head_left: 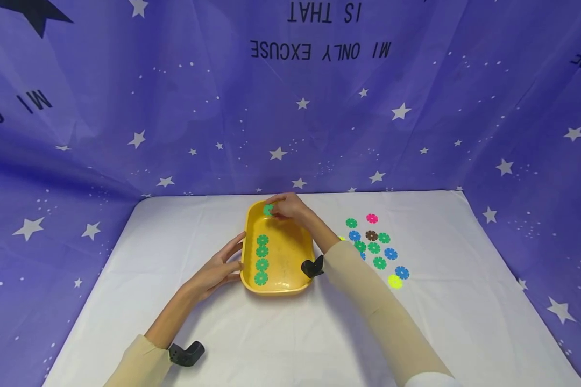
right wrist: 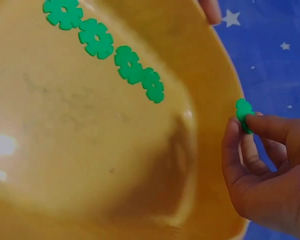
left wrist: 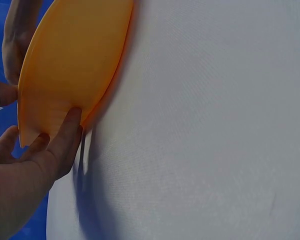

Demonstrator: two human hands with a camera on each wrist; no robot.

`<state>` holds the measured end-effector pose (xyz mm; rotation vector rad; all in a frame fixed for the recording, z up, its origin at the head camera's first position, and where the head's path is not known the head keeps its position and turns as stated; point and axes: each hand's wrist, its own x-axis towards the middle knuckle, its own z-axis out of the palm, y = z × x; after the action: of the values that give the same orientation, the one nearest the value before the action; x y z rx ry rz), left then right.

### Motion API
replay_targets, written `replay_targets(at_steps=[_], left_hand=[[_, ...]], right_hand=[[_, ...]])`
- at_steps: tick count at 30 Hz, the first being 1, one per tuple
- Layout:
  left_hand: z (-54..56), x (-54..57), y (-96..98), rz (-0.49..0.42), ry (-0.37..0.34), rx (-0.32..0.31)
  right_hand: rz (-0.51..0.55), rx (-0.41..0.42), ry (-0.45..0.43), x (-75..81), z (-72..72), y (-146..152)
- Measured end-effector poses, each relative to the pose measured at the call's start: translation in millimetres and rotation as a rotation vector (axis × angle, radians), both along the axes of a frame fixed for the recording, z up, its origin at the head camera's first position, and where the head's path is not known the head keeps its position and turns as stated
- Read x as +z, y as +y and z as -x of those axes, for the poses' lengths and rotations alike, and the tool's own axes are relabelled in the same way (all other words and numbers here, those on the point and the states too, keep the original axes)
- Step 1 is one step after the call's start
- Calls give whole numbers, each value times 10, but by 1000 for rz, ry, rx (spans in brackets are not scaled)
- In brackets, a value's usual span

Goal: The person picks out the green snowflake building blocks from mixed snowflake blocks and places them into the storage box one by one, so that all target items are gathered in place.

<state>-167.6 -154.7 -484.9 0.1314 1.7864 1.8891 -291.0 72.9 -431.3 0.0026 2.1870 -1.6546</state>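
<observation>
A yellow tray point(head_left: 285, 252) rests on the white cloth, with several green notched discs point(head_left: 262, 264) lined up along its left side. My right hand point(head_left: 289, 207) is over the tray's far end. Between thumb and fingertip it pinches another green notched disc point(right wrist: 244, 115), held at the rim in the right wrist view. My left hand point(head_left: 218, 272) rests against the tray's left side, fingers spread. The left wrist view shows its fingers point(left wrist: 67, 132) on the outer wall and another fingertip up at the rim.
Right of the tray lie loose notched discs: several green and blue, plus a pink disc point(head_left: 372, 218), a brown disc point(head_left: 371, 235) and a yellow disc point(head_left: 395, 281). My right forearm hides part of this group. A purple star-printed curtain point(head_left: 290, 107) stands behind the table.
</observation>
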Motion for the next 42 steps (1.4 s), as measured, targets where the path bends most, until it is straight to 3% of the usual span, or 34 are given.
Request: replay_targets(at_steps=[8, 20, 33, 42], left_hand=[[4, 3, 2, -2, -3, -3], [24, 25, 15, 7, -8, -9], [13, 27, 9, 21, -1, -7], [13, 26, 1, 19, 0, -7]], right_hand=[[17, -83, -129, -146, 6, -121], [-80, -187, -101, -363, -58, -239], [-107, -107, -27, -346, -122, -255], [-271, 12, 2, -157, -91, -158]])
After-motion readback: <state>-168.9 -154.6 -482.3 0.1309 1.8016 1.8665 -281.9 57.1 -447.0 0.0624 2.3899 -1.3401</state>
